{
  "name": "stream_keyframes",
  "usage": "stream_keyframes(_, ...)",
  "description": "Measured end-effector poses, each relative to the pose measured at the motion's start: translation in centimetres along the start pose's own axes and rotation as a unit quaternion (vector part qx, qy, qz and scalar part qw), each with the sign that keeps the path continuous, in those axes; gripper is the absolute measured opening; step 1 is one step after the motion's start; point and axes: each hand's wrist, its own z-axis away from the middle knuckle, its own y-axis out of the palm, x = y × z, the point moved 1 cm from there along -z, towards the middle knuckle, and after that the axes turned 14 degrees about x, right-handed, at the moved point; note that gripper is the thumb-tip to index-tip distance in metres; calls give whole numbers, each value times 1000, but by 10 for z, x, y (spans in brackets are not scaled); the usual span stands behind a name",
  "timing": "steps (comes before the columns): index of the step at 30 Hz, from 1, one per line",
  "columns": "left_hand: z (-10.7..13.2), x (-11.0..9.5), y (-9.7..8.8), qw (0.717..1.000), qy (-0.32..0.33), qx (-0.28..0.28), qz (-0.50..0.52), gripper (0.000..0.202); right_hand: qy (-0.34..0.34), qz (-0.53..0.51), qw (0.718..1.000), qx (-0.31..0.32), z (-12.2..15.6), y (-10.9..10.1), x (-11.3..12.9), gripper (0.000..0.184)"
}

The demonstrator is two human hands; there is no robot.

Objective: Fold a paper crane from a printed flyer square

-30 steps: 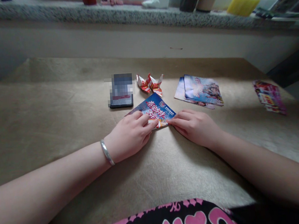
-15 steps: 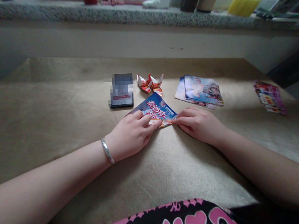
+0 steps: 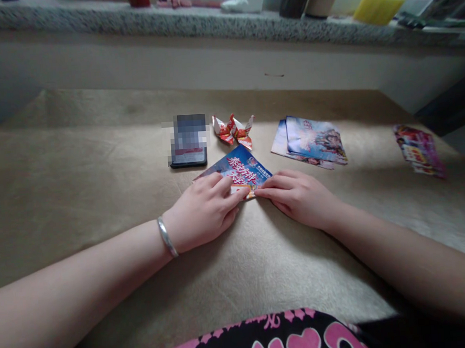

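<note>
A folded blue printed paper (image 3: pixel 238 166) with red and white lettering lies on the table, one corner pointing away from me. My left hand (image 3: pixel 207 209), with a silver bangle at the wrist, is closed on its left part, fingers pressing down near the front edge. The fingers of my right hand (image 3: pixel 297 196) are pressed together on the front right edge, their tips close to my left fingertips. Both hands hide parts of the paper. Just behind it stands a red and white folded paper figure (image 3: pixel 233 131).
A dark phone (image 3: pixel 188 142), partly pixelated, lies behind my left hand. Several printed sheets (image 3: pixel 317 140) are stacked behind my right hand. Pink printed papers (image 3: pixel 420 152) lie farther right. Along the back runs a stone windowsill (image 3: pixel 207 26) with bottles and a yellow sponge-like block (image 3: pixel 378 8).
My right hand has slid left along the paper's front edge, its fingertips now nearer my left fingers. My left hand has barely moved.
</note>
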Motion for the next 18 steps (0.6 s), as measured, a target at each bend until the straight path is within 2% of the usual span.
stream_keyframes(11, 1, 0, 5, 998, 49, 25, 12, 52, 3, -13, 1000, 7, -1, -1, 1, 29)
stream_keyframes(18, 1, -1, 0, 997, 60, 34, 18, 48, 5, -5, 1000, 1, 0, 0, 0, 30)
